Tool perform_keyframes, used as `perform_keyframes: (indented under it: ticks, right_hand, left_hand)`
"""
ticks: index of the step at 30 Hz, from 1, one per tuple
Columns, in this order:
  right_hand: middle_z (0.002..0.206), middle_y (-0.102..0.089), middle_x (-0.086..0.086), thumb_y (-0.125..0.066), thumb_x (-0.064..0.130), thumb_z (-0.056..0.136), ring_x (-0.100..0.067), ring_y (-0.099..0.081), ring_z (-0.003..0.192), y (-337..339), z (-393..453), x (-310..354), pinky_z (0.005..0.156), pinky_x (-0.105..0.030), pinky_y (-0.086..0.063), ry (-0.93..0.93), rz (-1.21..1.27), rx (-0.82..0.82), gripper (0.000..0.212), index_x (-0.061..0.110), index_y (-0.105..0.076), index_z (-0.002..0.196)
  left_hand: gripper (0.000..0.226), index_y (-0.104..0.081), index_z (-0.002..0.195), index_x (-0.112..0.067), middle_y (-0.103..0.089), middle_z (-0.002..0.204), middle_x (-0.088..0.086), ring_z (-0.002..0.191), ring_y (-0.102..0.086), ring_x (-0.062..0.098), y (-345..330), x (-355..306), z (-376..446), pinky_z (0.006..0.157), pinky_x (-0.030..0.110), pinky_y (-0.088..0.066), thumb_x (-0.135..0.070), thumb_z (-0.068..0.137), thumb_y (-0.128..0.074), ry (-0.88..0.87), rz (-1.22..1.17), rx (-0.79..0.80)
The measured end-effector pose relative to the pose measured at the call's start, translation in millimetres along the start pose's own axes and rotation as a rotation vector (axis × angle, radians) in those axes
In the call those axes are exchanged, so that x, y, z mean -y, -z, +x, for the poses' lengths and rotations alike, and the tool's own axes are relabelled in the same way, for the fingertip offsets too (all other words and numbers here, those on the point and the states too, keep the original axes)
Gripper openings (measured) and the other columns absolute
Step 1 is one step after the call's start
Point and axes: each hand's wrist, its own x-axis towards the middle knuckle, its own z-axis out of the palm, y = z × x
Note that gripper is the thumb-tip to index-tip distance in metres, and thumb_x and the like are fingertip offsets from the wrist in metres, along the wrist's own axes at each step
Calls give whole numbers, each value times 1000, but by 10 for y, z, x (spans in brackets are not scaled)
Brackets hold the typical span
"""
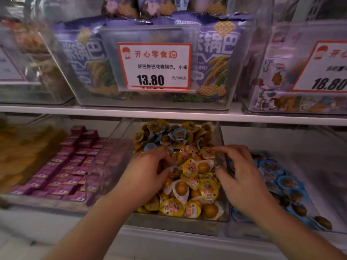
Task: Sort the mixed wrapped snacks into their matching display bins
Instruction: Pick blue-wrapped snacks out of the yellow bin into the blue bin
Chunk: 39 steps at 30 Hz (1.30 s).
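We see round yellow-lidded plastic snack cups heaped in the clear middle display bin, a few blue-lidded cups mixed in at twelve o'clock. Our left hand and right hand rest on the heap, fingers curled; whether either holds a cup, we cannot tell.

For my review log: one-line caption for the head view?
Both hands, left and right, dig into middle bin of yellow-lidded snacks, some blue-lidded mixed in.

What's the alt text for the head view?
Two hands, left hand and right hand, reach into a clear bin of yellow-lidded snack cups mixed with some blue-lidded cups; a blue-cup bin sits right.
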Motion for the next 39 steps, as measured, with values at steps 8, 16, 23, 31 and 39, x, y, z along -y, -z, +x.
perform_keyframes:
  ticks: [8, 16, 23, 31, 39]
  right_hand:
    - [119, -44, 7, -63, 14, 86, 0, -46, 101, -7, 8, -7, 82, 6, -28, -9, -13, 13, 41, 35, -60, 120]
    - [116, -40, 10, -64, 15, 87, 1, -41, 96, -4, -5, 20, 78, 8, -25, -7, -46, 11, 40, 34, -60, 122]
    - [120, -42, 7, -63, 16, 87, -2, -43, 102, 5, -3, 32, 83, 8, -24, -11, -41, 18, 41, 30, -61, 125]
    - [121, -42, 8, -63, 16, 86, -2, -43, 102, 21, -16, 41, 81, 9, -22, -23, -31, 28, 40, 31, -61, 124]
    - [127, -49, -8, -57, 20, 85, -26, -47, 120, 40, -61, 212, 101, -37, -41, 217, -345, -101, 38, 14, -64, 122]
  left_hand:
    - [22, -64, 114, -5, -63, 113, 20, 99, -62, 38, -76, 108, 693, 78, 40, -46, -15, 95, -57, 108, 106, -286]
    - [46, -48, 139, -26, -47, 135, 12, 121, -48, 36, -338, 162, 874, 96, 43, -45, -47, 98, -47, 116, 174, -33]
    - [42, -49, 134, -14, -55, 129, 9, 108, -59, 34, -366, 20, 838, 83, 43, -51, -37, 98, -53, -90, 146, -18]
    - [30, -64, 122, -11, -67, 114, 8, 104, -65, 28, -142, 202, 724, 84, 29, -49, -11, 92, -64, 163, -309, -132]
    - [11, -65, 101, -22, -72, 96, 9, 72, -71, 25, 125, 204, 359, 56, 33, -56, -18, 91, -61, 493, -778, -267]
